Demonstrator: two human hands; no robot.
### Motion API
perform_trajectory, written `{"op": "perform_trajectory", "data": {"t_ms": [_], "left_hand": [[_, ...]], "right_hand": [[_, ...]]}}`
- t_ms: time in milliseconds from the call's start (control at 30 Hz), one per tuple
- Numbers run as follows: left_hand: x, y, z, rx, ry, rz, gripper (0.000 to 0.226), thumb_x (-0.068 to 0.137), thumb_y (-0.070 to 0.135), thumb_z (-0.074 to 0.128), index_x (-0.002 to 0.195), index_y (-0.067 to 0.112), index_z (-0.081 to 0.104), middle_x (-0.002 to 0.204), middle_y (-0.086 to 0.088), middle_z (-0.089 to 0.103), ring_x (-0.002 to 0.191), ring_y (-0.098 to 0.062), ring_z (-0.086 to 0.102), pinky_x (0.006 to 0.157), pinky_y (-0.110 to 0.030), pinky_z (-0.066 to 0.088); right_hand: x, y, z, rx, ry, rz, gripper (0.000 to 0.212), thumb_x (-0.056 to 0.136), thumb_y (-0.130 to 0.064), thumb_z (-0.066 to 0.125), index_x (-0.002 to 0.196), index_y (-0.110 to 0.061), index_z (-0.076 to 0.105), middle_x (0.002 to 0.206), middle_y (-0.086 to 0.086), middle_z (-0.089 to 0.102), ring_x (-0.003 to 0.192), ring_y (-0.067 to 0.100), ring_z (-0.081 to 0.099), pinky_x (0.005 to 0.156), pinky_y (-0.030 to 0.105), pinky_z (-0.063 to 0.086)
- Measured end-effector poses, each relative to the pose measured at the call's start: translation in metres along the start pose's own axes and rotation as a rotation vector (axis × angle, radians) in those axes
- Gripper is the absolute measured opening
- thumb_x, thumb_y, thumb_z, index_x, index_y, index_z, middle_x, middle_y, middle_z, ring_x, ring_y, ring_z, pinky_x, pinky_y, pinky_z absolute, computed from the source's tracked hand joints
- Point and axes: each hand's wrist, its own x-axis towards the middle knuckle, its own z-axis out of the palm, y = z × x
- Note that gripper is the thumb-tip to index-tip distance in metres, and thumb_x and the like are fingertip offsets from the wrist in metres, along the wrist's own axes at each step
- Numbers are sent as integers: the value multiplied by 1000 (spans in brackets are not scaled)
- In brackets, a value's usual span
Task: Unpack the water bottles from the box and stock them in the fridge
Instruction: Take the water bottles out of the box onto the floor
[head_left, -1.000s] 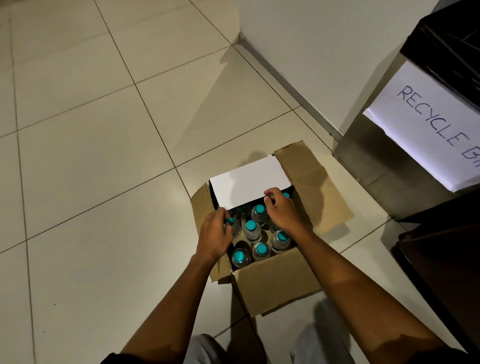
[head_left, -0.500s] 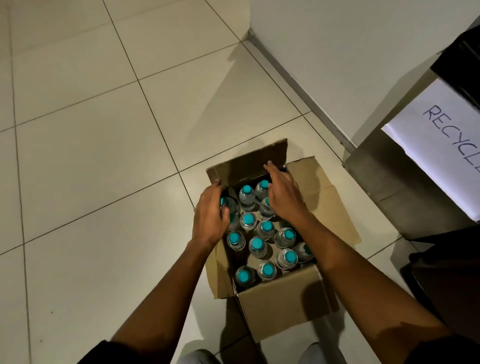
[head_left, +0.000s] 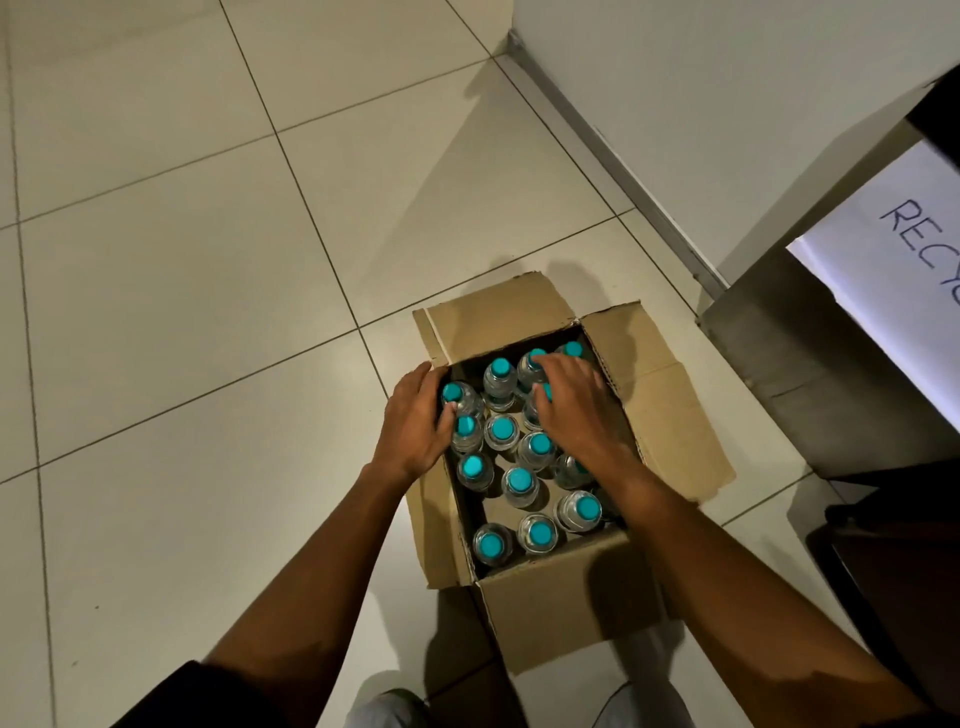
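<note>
Sat on the tiled floor (head_left: 182, 312) at 5 o'clock: cardboard box (head_left: 550, 618), flaps folded out for access, water bottles (head_left: 519, 486) upright inside, packed close. Reached in from 7 o'clock, left hand (head_left: 415, 423), fingers curled round a left-edge bottle's neck. Lay over the far bottles at 1 o'clock, right hand (head_left: 574, 402); grasp impossible to tell. No fridge seen.

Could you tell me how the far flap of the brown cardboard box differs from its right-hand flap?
The far flap of the brown cardboard box is the shorter and narrower one, with a crease line near its left edge; the right-hand flap is longer, creased across its middle and splays out over the floor. The far flap points toward the wall, the right-hand flap toward the metal bin. Both are plain brown and folded open.
</note>
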Motion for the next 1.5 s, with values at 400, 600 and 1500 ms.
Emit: {"op": "perform_trajectory", "data": {"t_ms": [400,600,1500], "left_hand": [[-29,15,39,373,-61,-74,49,94,33,59,141,26,46,134,-2,51,115,-21,46,96,-34,41],[-23,30,45,486,-96,-118,59,86,21,68,137,28,40,130,-6,52,111,-25,48,88,-36,41],[-81,24,-61,-24,478,76,29,98,34,51,112,8,57,103,-7,53,92,-16,47,77,-24,42]], "right_hand": [[-30,-29,37,-132,-251,-45,48,92,-30,62,138,-27,47,140,-3,50,127,21,44,103,46,28],[-46,-39,47,-162,-244,-25,47,85,-14,70,128,-22,53,131,1,50,119,22,51,100,43,30],[-50,-117,-45,272,167,-169,40,90,-23,69,127,-12,60,119,9,59,100,19,59,81,27,54]]}}
